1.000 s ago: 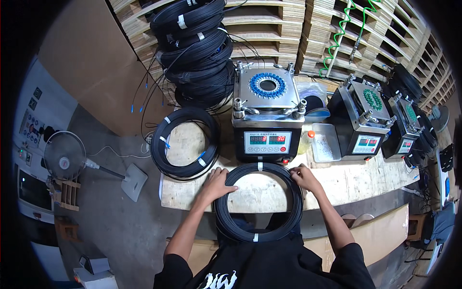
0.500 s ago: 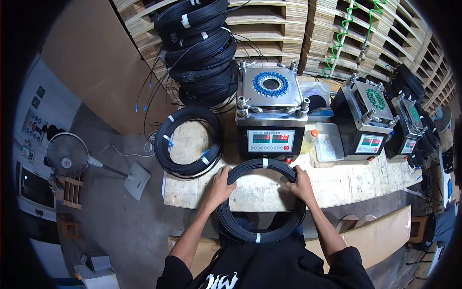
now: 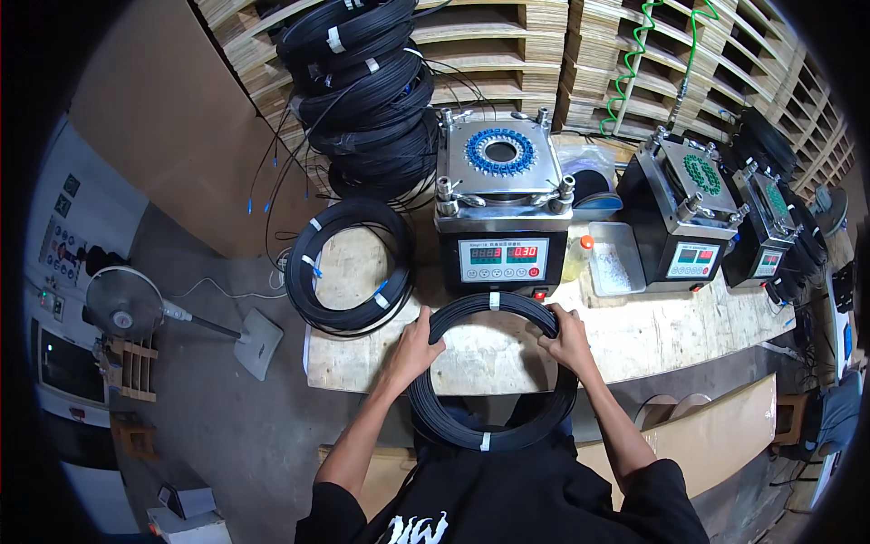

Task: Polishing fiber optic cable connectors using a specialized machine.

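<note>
A black cable coil (image 3: 453, 426) bound with white ties lies half on the wooden bench (image 3: 652, 335) and half over its near edge. My left hand (image 3: 415, 349) grips the coil's left side. My right hand (image 3: 569, 337) grips its upper right side. Just beyond the coil stands a black machine (image 3: 501, 245) with a metal top plate, a blue ring fixture and two small displays. A second tied black coil (image 3: 349, 267) lies flat on the bench's left end, apart from my hands.
Several more black coils (image 3: 367, 91) are stacked behind the left coil against wooden pallets (image 3: 507, 36). Similar machines (image 3: 684, 222) stand to the right, with a small metal tray (image 3: 616, 263) between. A fan (image 3: 122, 304) stands on the floor at left.
The coil and both hands have shifted slightly away from me, toward the machine; my hands have slid up along the coil's sides.
</note>
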`<state>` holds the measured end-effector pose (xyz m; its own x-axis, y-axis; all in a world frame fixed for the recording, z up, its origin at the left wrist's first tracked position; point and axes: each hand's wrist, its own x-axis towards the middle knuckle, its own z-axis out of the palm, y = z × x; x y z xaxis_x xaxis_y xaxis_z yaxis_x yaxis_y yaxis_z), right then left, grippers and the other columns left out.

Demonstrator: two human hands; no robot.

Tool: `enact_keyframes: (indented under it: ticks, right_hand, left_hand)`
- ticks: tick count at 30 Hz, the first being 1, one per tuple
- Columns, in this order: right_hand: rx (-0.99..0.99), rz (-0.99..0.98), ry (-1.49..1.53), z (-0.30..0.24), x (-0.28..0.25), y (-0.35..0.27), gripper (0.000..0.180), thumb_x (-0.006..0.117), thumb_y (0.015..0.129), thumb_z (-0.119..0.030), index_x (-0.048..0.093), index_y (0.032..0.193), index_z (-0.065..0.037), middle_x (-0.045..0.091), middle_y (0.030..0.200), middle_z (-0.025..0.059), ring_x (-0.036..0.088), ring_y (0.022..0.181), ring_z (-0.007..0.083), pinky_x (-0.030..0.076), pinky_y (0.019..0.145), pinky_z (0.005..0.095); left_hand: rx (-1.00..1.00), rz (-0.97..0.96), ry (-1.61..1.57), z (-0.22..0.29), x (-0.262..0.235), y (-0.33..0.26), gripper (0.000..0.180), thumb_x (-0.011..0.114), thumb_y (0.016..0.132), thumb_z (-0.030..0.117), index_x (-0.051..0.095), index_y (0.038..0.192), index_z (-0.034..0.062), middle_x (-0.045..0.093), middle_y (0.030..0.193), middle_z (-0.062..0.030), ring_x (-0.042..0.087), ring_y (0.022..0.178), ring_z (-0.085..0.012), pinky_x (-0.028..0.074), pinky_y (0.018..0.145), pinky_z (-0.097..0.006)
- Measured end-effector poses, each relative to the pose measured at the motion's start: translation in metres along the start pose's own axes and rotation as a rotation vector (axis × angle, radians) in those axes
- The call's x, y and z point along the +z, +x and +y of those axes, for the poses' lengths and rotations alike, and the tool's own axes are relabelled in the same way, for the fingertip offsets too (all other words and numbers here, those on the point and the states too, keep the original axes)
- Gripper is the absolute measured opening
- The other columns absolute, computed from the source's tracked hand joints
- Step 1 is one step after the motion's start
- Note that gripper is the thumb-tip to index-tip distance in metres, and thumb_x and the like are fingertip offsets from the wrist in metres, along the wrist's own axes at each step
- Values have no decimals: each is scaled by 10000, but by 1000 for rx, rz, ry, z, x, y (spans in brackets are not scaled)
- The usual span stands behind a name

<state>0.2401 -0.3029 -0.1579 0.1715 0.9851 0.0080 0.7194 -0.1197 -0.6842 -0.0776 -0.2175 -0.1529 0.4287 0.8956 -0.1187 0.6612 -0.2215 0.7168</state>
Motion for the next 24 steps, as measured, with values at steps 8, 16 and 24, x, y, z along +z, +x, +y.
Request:
enact_keyframes:
  ticks: [8, 16, 24]
  right_hand:
    - [36, -78, 127, 8, 5, 3, 516, 783, 699, -68, 557, 1158, -2, 687, 1024, 263, 658, 1008, 446, 524, 855, 472]
    - [37, -122, 215, 2, 4, 10, 586, 782, 692, -46, 522, 1215, 0, 701, 1014, 252, 682, 956, 430, 539, 836, 441]
    - [-24, -342, 474, -42, -3, 39, 593, 761, 686, -6, 469, 1202, 4, 601, 1082, 110, 579, 1021, 206, 469, 922, 326]
  left_hand:
    - [14, -45, 33, -2, -4, 14, 600, 778, 742, 112, 379, 1164, -39, 628, 1020, -350, 622, 1015, -527, 502, 853, -545]
    - [-39, -43, -80, -26, 1, 5, 570, 745, 772, 148, 358, 1170, 17, 626, 1013, -301, 660, 955, -462, 515, 824, -497]
    - [-45, 71, -386, -19, -37, -35, 583, 695, 849, 84, 390, 1342, 26, 613, 833, -80, 627, 697, -154, 503, 635, -292]
